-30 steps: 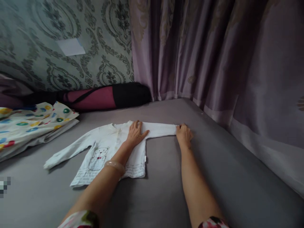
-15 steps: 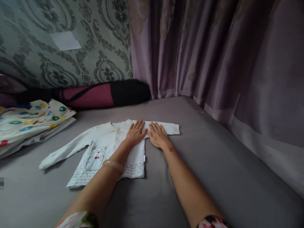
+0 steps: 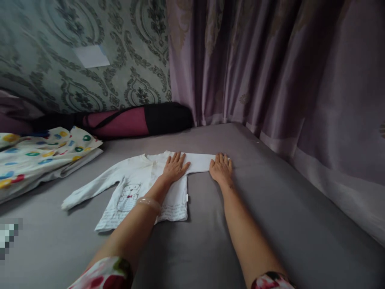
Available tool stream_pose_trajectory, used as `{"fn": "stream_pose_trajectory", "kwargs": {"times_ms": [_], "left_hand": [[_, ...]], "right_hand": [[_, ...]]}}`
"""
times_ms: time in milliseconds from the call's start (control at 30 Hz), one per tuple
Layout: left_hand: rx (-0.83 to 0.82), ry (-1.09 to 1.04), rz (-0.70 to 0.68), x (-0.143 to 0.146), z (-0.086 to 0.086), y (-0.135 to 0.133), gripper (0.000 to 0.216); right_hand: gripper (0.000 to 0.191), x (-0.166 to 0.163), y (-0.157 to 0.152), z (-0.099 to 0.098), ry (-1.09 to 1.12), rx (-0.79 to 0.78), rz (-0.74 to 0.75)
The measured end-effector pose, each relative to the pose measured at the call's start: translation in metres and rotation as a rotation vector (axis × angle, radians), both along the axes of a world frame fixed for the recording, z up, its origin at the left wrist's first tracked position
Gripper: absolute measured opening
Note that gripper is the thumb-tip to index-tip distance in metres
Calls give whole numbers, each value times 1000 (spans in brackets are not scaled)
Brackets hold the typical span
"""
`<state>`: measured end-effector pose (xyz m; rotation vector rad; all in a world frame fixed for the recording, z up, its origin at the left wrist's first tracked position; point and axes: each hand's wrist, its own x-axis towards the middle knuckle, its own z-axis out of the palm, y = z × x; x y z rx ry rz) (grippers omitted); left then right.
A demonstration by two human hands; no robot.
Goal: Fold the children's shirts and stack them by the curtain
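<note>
A small white long-sleeved shirt (image 3: 140, 170) with a bear print lies spread on the grey bed sheet (image 3: 258, 200). My left hand (image 3: 175, 166) presses flat on the shirt near its right-hand shoulder, fingers stretched out. Over the cuff end of the right-hand sleeve rests my right hand (image 3: 221, 167), palm down with the fingers extended. Between the two hands the sleeve lies straight. The other sleeve slants out toward the lower left, and its end looks bunched. My left forearm hides part of the shirt's lower front.
Patterned cloth (image 3: 45, 156) with coloured spots lies folded on the left. A long maroon and black bag (image 3: 126, 122) runs along the wall. Purple curtains (image 3: 240, 68) hang at the back and right side of the bed.
My right hand has slid right along the sleeve, from near the shoulder to the cuff. My left hand stays on the shirt's shoulder. The view has shifted slightly.
</note>
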<state>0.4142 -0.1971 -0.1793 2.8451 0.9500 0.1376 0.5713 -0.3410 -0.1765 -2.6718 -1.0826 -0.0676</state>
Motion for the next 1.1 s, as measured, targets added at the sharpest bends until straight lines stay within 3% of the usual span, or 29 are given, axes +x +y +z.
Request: {"fn": "stream_pose_trajectory", "kwargs": {"times_ms": [167,333,467,600,800,967,1100], "left_hand": [[-193,18,-6,-16,20,3,66],[-190,-165,21,-87,36,14,70],[-156,-286,212,-158,41,32,61],[-123,-295,420,-204,41,50,56],[-136,-333,623,-229,36,57,51],[-171,-423,673,-244,29,62,45],[-170,-520,692,-255,24,69,39]], "right_hand": [[54,2,0,2,-4,-27,5],[51,-6,2,12,-50,0,84],[51,-28,11,26,-22,-14,284],[54,-57,33,38,63,-100,466],[57,-107,87,38,132,-192,639],[62,-133,129,24,126,-182,564],[63,-141,141,9,49,-120,474]]}}
